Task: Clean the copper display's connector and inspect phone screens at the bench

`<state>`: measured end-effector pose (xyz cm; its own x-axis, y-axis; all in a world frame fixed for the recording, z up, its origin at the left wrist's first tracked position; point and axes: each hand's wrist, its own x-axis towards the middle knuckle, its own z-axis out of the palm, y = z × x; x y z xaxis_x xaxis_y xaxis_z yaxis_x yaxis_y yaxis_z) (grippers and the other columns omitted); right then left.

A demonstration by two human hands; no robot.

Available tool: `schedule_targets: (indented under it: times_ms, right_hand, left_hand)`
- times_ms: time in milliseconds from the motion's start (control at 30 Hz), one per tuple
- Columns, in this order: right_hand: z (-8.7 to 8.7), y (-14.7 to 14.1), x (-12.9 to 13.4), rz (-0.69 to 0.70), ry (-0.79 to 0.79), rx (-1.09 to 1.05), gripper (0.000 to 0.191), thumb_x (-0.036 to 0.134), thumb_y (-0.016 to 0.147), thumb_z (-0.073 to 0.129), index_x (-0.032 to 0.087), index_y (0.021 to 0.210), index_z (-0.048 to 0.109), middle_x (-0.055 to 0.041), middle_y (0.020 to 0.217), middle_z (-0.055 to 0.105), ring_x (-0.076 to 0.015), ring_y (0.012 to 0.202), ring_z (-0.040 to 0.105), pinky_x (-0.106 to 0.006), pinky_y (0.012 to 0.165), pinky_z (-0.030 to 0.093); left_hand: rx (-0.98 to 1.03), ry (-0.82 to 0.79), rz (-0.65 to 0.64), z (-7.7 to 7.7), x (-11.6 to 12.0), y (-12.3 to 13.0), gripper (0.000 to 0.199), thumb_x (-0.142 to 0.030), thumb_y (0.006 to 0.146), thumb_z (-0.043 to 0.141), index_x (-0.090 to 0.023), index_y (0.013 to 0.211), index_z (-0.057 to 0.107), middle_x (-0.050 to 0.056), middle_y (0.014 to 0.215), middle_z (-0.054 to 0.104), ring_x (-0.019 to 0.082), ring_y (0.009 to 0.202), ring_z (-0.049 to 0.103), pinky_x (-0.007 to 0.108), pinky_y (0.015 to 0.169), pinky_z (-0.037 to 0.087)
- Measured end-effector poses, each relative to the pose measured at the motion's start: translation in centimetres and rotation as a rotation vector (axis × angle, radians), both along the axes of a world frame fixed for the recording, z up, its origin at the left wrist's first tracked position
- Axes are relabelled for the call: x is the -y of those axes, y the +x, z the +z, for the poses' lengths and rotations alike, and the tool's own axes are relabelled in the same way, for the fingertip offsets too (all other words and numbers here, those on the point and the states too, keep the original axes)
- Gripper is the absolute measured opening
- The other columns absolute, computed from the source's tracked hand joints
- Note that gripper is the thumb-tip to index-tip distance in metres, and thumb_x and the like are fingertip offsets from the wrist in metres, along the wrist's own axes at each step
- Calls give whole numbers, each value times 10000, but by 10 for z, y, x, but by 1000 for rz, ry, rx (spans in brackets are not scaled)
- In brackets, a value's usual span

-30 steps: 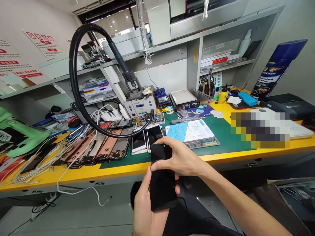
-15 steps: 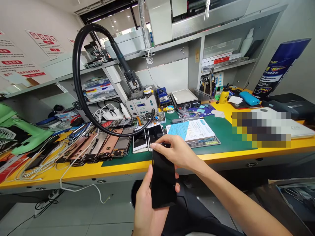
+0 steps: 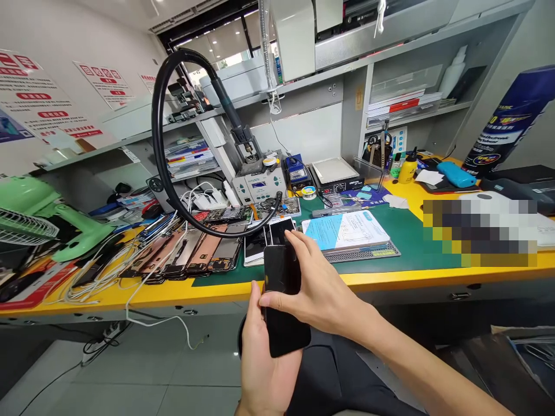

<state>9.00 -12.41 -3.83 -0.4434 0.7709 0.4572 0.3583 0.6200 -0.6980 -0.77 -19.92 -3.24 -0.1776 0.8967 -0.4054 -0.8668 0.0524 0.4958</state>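
A black smartphone (image 3: 286,329) lies face up, tilted, in my left hand (image 3: 269,370), whose palm is beneath it and whose thumb runs along its left edge. Across the upper half of the phone reaches my right hand (image 3: 323,289). Its thumb presses near the left edge and its fingers curve by the top right corner, so part of the screen is covered. Just beyond the phone, white-framed phones (image 3: 255,248) rest on the green mat (image 3: 407,231), beside a blue and white booklet (image 3: 347,230).
Several phone screen parts (image 3: 203,251) lie in rows at the left, near white cables (image 3: 108,271) and a green fan (image 3: 82,231). A black hose (image 3: 156,133) loops up from the hot-air station (image 3: 260,188). A spray can (image 3: 507,127) stands at right; the yellow table edge (image 3: 368,280) runs across.
My right hand has gone from a pinch at the phone's top to a wider hold, its thumb lower on the left edge. The view has shifted slightly left.
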Motion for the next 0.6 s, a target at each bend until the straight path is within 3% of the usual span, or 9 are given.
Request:
schedule_targets:
  times_ms: [67,200,367,467,533,600]
  right_hand:
    - [-1,-1,5,5,-4,25,1075,678,725,705,171,1521,191,-176,1536,269,-328,1443,207,-499,1145,320]
    - [-1,-2,14,23,0,52,1156,679,699,724,173,1545,121,-182,1567,212,-350,1463,124,-543,1150,295]
    - [-6,-2,23,52,-6,66,1198,686,660,745,164,1544,126,-194,1571,188,-379,1458,127,-563,1128,321]
    - [-12,-3,28,74,-39,77,1233,678,649,756,148,1546,95,-201,1578,153,-381,1454,141,-551,1121,339]
    - [-14,-3,31,88,-47,63,1199,661,684,741,142,1544,85,-202,1582,137,-376,1451,156,-542,1122,340]
    - [-14,-3,36,88,-44,33,1119,613,730,729,159,1540,104,-191,1581,147,-369,1446,178,-531,1123,344]
  left_hand:
    - [-7,-25,-3,0,1,-3,408,-423,920,540,-260,1286,617,96,1213,689,297,1126,631,423,904,524]
    - [-12,-62,-3,-1,2,-9,407,-425,915,541,-266,1281,623,91,1190,706,311,1117,645,444,886,540]
    - [-45,-57,66,0,0,-15,403,-409,913,533,-200,1236,655,124,1130,725,292,992,698,432,846,563]
    - [-90,-8,99,4,-1,-18,429,-434,903,528,-149,1186,681,145,1025,746,271,822,718,443,807,570]
    - [-121,4,106,6,-1,-20,465,-466,880,551,-136,1181,682,147,955,749,255,720,703,452,765,572]
    - [-116,14,131,7,-2,-21,483,-472,861,581,-146,1207,666,147,985,741,257,742,695,443,750,567]
